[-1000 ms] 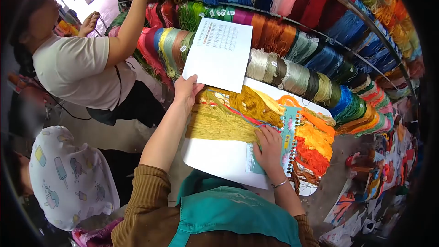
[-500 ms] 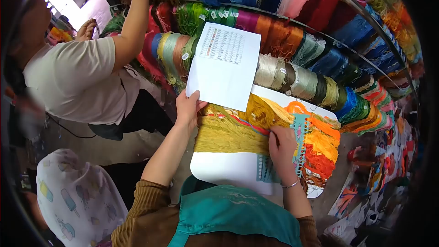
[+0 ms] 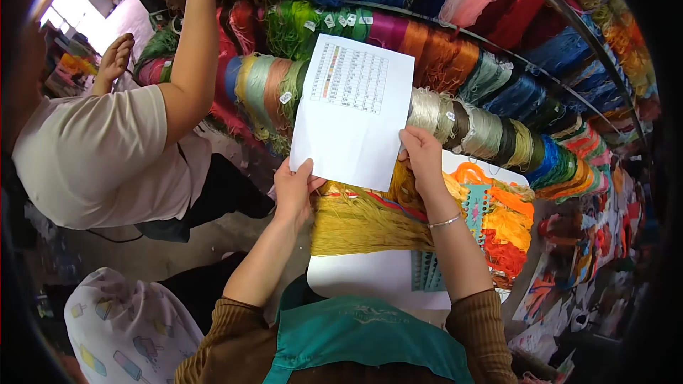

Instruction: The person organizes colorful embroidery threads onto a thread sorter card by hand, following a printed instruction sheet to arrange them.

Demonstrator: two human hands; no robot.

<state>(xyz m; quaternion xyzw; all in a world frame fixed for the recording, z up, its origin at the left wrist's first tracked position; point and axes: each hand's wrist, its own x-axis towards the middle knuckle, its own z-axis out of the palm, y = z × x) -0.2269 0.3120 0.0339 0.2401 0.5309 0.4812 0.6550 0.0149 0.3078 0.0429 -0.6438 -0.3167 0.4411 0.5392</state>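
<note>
A white paper sheet (image 3: 348,142) with a printed table on its upper half is held up in front of me. My left hand (image 3: 293,188) pinches its lower left corner, thumb on top. At the right edge, my right hand (image 3: 423,156) grips the same sheet, its fingers partly hidden behind the paper. Below the sheet lies a wide bundle of olive-gold thread (image 3: 370,231) on a white board (image 3: 356,277). Orange, yellow and red thread skeins (image 3: 509,235) rest at the board's right side, beside a teal punched card (image 3: 475,206).
Racks of coloured thread hanks (image 3: 484,131) curve across the back and right. A metal rail (image 3: 555,3) runs above them. To the left stands a person in a pale shirt (image 3: 92,142), one arm raised to the rack. Another person's patterned white garment (image 3: 135,327) shows at lower left.
My right hand has left the threads on the board and moved up to grip the paper's right edge. The sheet stays in my left hand. The standing person's lower hand has shifted left.
</note>
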